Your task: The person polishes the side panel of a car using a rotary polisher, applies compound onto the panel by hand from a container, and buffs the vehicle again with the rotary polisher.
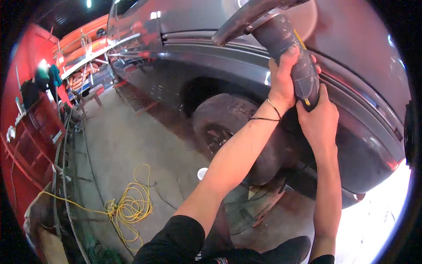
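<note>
My left hand (285, 79) is closed around the body of a dark, worn power polisher (305, 72) with yellow marks. Its thumb lies along the casing. Lower down, my right hand (320, 115) grips the rear end of the same tool, its fingers partly hidden behind it. A thick black handle (237, 24) curves out from the tool's head at the top. The head is up against or close to the side of a dark grey car (360, 48), above its rear wheel (228, 119). Whether the head touches the panel, I cannot tell.
A coiled yellow cord (132, 204) lies on the concrete floor (127, 141) at lower left. A small white round object (202, 173) sits near the wheel. Red metal frames (35, 132) line the left wall, and a stool (90, 99) stands farther back.
</note>
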A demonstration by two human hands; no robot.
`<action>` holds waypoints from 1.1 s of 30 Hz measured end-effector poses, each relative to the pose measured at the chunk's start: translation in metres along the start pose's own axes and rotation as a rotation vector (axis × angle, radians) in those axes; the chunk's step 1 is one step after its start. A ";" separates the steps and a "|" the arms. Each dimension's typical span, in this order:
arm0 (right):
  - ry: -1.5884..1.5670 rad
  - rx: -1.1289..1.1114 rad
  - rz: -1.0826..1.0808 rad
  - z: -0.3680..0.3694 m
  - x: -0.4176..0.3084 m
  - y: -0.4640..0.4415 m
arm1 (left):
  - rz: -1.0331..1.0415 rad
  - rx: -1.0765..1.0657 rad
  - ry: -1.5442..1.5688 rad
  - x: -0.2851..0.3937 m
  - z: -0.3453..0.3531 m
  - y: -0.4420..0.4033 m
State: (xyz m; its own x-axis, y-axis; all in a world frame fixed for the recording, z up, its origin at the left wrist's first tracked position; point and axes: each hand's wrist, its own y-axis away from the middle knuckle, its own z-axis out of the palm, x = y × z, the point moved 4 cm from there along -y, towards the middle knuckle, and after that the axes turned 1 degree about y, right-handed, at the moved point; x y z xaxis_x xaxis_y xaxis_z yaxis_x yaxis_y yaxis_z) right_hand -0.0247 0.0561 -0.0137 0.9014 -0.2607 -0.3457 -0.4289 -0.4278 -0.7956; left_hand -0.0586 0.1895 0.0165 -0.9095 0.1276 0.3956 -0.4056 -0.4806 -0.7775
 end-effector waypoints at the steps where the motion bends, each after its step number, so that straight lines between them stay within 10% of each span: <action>1: -0.036 0.047 0.018 -0.012 0.014 0.006 | -0.003 -0.029 -0.032 -0.009 0.019 0.004; 14: -0.459 0.326 0.366 -0.129 0.173 0.103 | -0.062 -0.299 -0.126 -0.132 0.222 0.065; 33: -0.405 0.393 0.307 0.028 0.067 0.092 | -0.193 -0.440 0.084 -0.041 0.044 0.027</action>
State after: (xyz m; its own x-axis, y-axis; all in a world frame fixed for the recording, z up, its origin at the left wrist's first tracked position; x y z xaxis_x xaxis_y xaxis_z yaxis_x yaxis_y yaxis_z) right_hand -0.0019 0.0235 -0.1246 0.7251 0.0592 -0.6861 -0.6866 -0.0161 -0.7269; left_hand -0.0278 0.1333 0.0009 -0.8106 0.2568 0.5262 -0.5512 -0.0315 -0.8338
